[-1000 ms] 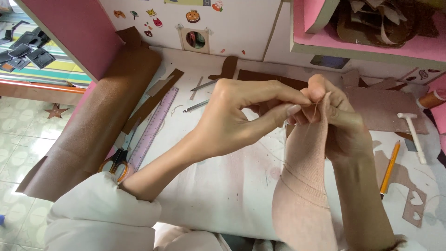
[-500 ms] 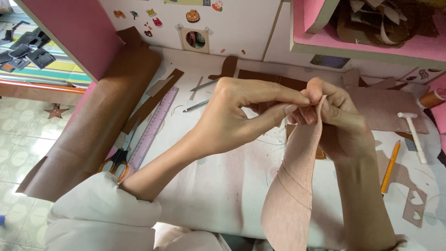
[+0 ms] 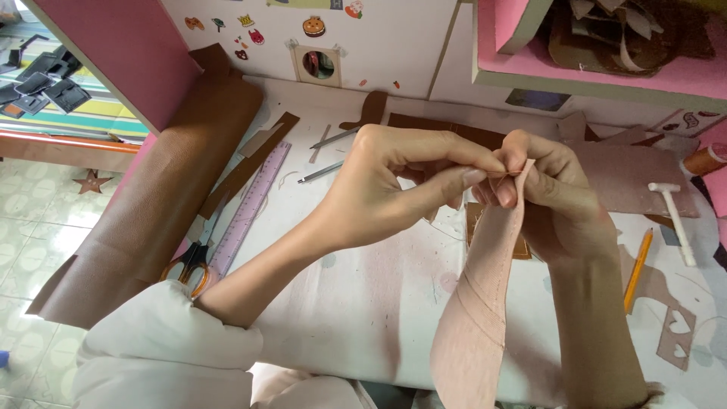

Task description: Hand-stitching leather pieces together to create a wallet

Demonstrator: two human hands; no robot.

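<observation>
Nearest: white sleeve (image 3: 163, 356) bottom left, pink leather strip (image 3: 485, 310) hanging down toward the lower edge, stitch lines visible along it

Both hands raised over the white tabletop (image 3: 356, 303), meeting at the strip's top end. Left hand (image 3: 379, 189): thumb and forefinger pressed together, pinching right at the strip's upper edge; whatever small item sits between the fingertips is too small to make out. Right hand (image 3: 553, 197): grip closed on the strip's top end, fingers curled behind it, thumb in front. The two hands touch at the fingertips

Left of the forearm: orange-handled scissors (image 3: 189, 261) lying on the tabletop, touching the lower end of a translucent pink ruler (image 3: 254, 204). Big brown leather roll (image 3: 159, 197) beside those, at the left tabletop edge

Right side: yellow pencil (image 3: 638, 269), small white hammer (image 3: 672, 216) beyond it, cut leather scraps near both

Farther back: two thin metal tools (image 3: 326, 155), brown leather pieces (image 3: 454, 132), a white wall panel with stickers (image 3: 318, 30), pink shelf (image 3: 606, 68) top right holding leather offcuts
</observation>
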